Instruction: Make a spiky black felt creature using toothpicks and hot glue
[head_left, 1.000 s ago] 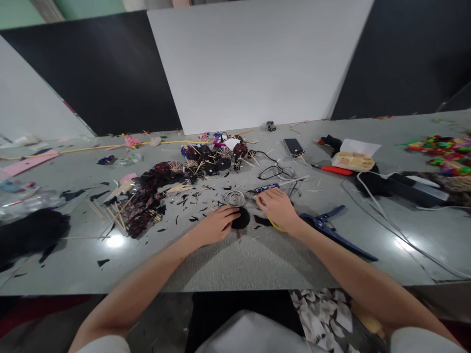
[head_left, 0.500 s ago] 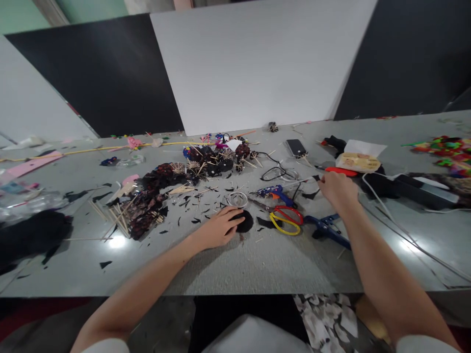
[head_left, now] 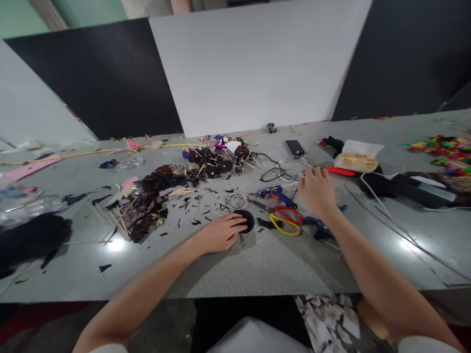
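Note:
My left hand [head_left: 222,233] lies low on the table, its fingers stretched over the left part of a black round disc [head_left: 250,221]. My right hand [head_left: 317,192] is farther out to the right, fingers bent downward and closed; its fingertips and anything between them are hidden. Between the hands are a blue glue gun [head_left: 277,193] and scissors with one red and one yellow handle [head_left: 289,230]. Dark blue pliers-like tools [head_left: 320,226] lie partly under my right forearm. A clear ring [head_left: 237,200] sits just beyond the disc.
Dark clusters with wooden sticks [head_left: 147,211] fill the left middle, with black scraps around them. Behind are a phone [head_left: 295,148] and a tissue pack [head_left: 355,162]. A red-handled tool [head_left: 341,171] and white cables [head_left: 382,201] lie to the right. Upright panels [head_left: 257,73] stand at the back.
My right hand has moved left and slightly nearer, uncovering more of the red-handled tool. My left hand has shifted slightly, its fingers still on the disc.

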### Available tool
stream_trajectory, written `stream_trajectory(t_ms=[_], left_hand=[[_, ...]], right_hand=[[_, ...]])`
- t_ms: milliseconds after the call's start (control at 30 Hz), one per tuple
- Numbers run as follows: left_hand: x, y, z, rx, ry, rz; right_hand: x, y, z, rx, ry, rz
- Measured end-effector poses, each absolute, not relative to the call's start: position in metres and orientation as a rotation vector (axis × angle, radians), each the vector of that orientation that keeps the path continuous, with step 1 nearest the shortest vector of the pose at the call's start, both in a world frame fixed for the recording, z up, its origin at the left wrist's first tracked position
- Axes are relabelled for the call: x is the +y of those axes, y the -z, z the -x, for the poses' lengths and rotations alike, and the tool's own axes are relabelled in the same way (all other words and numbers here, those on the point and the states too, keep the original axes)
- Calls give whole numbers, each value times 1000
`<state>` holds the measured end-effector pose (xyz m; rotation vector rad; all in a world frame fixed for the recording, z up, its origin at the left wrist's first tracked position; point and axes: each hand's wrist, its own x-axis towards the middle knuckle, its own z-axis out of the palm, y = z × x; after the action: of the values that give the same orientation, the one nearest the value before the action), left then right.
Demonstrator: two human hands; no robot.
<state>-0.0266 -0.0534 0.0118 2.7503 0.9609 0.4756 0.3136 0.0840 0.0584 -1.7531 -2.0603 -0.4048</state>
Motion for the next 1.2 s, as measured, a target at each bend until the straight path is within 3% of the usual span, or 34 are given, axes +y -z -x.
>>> stream_trajectory(t_ms=[367, 600, 867, 1200], left_hand=[[-49, -17, 34, 1036, -505, -2807], [-33, -30, 70, 1490, -729, -2715], [-25, -44, 91, 1307, -400, -2690], [-32, -37, 92, 1588, -298, -2546]], right_hand=[[15, -39, -245, -2651, 148, 829], [14, -31, -247, -2746, 170, 654], [5, -41, -237, -2821, -11, 446], [-4, -28, -228, -2915, -32, 281]])
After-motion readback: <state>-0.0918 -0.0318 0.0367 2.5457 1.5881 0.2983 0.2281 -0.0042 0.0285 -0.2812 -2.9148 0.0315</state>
